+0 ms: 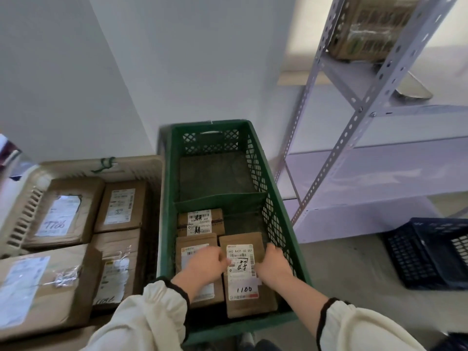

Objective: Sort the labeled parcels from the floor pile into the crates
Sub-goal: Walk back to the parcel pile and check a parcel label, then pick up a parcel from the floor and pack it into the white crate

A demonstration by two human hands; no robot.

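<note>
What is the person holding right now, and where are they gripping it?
A brown labeled parcel, held by its side edges: the left hand on the left edge, the right hand on the right, inside the green crate.

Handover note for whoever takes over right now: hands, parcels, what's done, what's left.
The left hand and right hand both grip the parcel marked 1100 by its side edges, in the near half of the green crate.
That half also holds three more parcels; four bigger parcels sit in the beige crate.
Done: those seven sorted.
Left: release this one; the floor pile is out of view, so the remainder is unknown.
</note>
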